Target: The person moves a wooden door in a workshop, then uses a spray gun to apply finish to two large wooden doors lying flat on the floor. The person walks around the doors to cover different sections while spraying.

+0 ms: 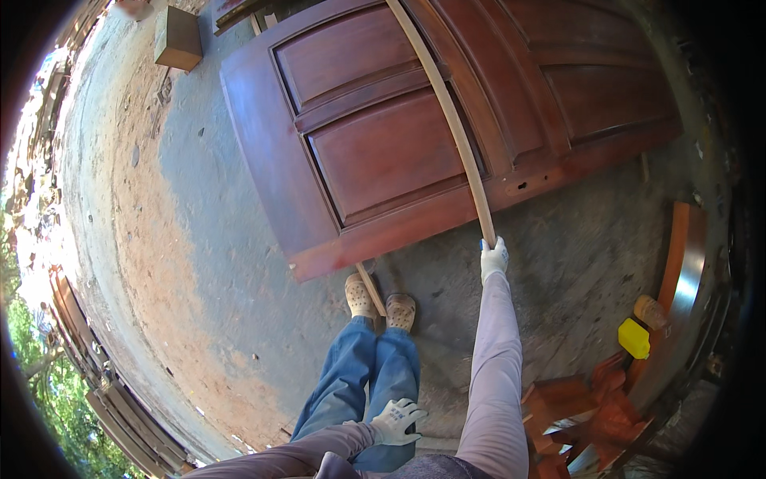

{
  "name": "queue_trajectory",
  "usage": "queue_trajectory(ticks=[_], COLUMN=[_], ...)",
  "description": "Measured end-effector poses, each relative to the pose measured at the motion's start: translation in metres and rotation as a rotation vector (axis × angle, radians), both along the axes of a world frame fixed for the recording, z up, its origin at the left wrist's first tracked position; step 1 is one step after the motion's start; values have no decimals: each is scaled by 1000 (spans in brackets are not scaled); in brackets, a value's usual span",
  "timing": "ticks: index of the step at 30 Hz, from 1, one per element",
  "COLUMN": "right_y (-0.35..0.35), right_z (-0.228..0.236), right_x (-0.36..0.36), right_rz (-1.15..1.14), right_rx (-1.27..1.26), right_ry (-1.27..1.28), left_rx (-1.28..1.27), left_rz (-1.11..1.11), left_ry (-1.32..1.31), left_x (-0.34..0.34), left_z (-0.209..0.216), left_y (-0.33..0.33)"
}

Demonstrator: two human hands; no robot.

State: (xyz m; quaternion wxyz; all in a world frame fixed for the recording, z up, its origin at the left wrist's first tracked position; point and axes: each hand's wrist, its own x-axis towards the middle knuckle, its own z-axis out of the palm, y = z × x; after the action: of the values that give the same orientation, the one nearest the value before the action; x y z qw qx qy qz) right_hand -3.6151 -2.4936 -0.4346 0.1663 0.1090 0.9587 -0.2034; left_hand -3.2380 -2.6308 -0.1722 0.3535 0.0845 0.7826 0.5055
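one long wooden strip (450,112) crosses the reddish-brown panelled door (375,164), which lies ahead of the beige shoes (400,312). the gloved right hand (494,260) has its fingers wrapped around the strip's near end, just past the door's edge. the left hand (396,421), also gloved, has its fingers spread near the blue trousers (339,379). a yellow object (634,338) sits near reddish wood pieces (562,397).

They wear white gloves (495,262) at 3 and 6 o'clock, the latter marked in grey; mauve-grey sleeves (493,359); loose blue trousers (339,383); dark-spotted beige clogs (400,312) at 6 o'clock.
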Motion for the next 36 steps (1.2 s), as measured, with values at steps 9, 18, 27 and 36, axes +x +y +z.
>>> queue_trajectory(ticks=[9, 18, 27, 36], right_y=[-25, 43, 126, -1], right_z=[44, 207, 372, 398], right_x=[40, 319, 358, 249], right_rz=[-174, -26, -1, 242], right_rx=[30, 55, 398, 129], right_ry=[148, -358, -636, -263], left_rx=[-6, 689, 151, 453], left_rz=[-68, 838, 1428, 2075], left_ry=[-26, -1036, -1009, -809], left_x=[5, 30, 227, 418], left_z=[-1, -36, 76, 147], left_y=[-2, -41, -217, -160])
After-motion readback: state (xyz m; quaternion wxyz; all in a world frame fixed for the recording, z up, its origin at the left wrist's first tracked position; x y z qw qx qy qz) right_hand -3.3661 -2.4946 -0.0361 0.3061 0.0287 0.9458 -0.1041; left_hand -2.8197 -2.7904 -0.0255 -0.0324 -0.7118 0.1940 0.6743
